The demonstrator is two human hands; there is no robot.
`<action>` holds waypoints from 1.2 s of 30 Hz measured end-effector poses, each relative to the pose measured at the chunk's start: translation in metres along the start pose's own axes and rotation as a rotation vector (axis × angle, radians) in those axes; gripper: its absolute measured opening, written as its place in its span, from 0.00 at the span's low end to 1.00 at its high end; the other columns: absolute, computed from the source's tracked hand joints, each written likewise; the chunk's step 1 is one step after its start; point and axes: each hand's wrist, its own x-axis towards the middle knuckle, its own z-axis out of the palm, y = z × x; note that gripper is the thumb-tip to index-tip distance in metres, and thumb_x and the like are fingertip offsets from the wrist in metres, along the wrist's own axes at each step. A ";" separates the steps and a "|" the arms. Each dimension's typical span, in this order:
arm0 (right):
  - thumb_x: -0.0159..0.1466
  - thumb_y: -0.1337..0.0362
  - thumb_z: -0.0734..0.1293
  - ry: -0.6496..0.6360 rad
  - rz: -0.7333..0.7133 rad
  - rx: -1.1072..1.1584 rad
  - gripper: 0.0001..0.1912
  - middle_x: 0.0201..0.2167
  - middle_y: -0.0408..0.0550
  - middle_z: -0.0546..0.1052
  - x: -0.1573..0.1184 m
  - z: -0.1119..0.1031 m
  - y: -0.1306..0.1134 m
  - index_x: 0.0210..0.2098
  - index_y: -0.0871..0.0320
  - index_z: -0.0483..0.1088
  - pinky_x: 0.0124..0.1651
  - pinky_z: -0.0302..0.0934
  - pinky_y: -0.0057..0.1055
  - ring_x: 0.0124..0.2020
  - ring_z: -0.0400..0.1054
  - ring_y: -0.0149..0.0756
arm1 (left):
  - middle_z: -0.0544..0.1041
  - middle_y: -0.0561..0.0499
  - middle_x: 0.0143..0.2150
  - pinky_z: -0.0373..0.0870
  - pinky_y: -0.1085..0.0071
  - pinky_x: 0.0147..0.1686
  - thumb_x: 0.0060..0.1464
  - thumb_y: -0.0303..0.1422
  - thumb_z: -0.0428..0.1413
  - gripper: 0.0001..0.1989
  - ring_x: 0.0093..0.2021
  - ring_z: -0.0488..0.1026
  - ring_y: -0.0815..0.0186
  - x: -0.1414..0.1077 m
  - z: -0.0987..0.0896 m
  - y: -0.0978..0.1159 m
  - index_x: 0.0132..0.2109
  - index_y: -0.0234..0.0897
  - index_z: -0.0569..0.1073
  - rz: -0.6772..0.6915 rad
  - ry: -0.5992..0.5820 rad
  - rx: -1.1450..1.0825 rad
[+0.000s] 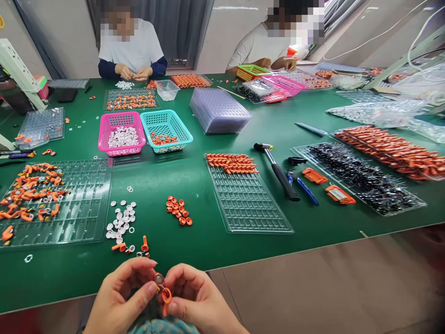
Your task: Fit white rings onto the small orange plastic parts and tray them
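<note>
at far left, a clear tray (pixel 88 204) carries loose orange assemblies (pixel 54 209). right of it, white discs (pixel 121 230) lie scattered on the green table (pixel 194 250). the left hand (pixel 128 297), fingers curled, pinches a grey-centred round piece (pixel 159 278) at the table's near edge. the right hand (pixel 198 297), partly closed, grips an orange part (pixel 167 296) just beside that piece. farther right, a partly filled tray (pixel 248 204) and a hammer (pixel 283 180) lie on the table.
</note>
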 end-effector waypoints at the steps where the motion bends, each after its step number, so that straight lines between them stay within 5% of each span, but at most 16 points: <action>1: 0.50 0.73 0.80 0.004 -0.003 0.001 0.14 0.29 0.43 0.83 0.000 0.000 0.000 0.34 0.59 0.78 0.34 0.68 0.19 0.29 0.77 0.25 | 0.82 0.51 0.31 0.75 0.76 0.34 0.44 0.42 0.70 0.16 0.31 0.77 0.65 0.000 0.002 0.001 0.40 0.40 0.82 -0.006 0.006 -0.025; 12: 0.51 0.71 0.80 0.017 0.005 0.000 0.15 0.32 0.43 0.82 0.002 0.000 0.009 0.37 0.58 0.78 0.36 0.67 0.20 0.31 0.75 0.25 | 0.79 0.53 0.26 0.72 0.78 0.29 0.41 0.40 0.71 0.14 0.26 0.74 0.69 -0.001 0.006 0.007 0.31 0.37 0.80 -0.063 -0.008 -0.072; 18: 0.52 0.70 0.80 0.030 -0.045 -0.040 0.13 0.31 0.42 0.80 0.004 0.001 0.010 0.34 0.58 0.77 0.37 0.66 0.22 0.32 0.72 0.26 | 0.79 0.52 0.28 0.71 0.77 0.31 0.43 0.39 0.69 0.11 0.30 0.73 0.66 -0.004 0.006 0.007 0.31 0.39 0.80 0.012 0.028 0.040; 25: 0.52 0.66 0.79 0.065 -0.189 -0.213 0.13 0.32 0.42 0.73 0.006 0.006 0.007 0.27 0.57 0.71 0.36 0.61 0.24 0.32 0.65 0.28 | 0.76 0.51 0.28 0.70 0.76 0.31 0.48 0.35 0.67 0.06 0.29 0.71 0.66 0.000 -0.002 0.005 0.29 0.38 0.81 0.108 -0.071 0.143; 30: 0.54 0.65 0.79 0.061 -0.205 -0.231 0.14 0.32 0.42 0.72 0.004 0.006 0.009 0.28 0.57 0.68 0.35 0.60 0.25 0.31 0.66 0.28 | 0.78 0.52 0.27 0.71 0.76 0.30 0.42 0.39 0.70 0.09 0.29 0.73 0.65 -0.003 0.001 0.007 0.29 0.40 0.81 0.006 0.038 0.037; 36: 0.54 0.66 0.78 0.070 -0.225 -0.267 0.13 0.31 0.42 0.73 0.003 0.006 0.007 0.28 0.57 0.69 0.36 0.60 0.24 0.32 0.66 0.29 | 0.77 0.51 0.26 0.69 0.76 0.29 0.46 0.37 0.68 0.06 0.28 0.72 0.66 -0.002 -0.001 0.008 0.28 0.40 0.83 0.079 -0.060 0.116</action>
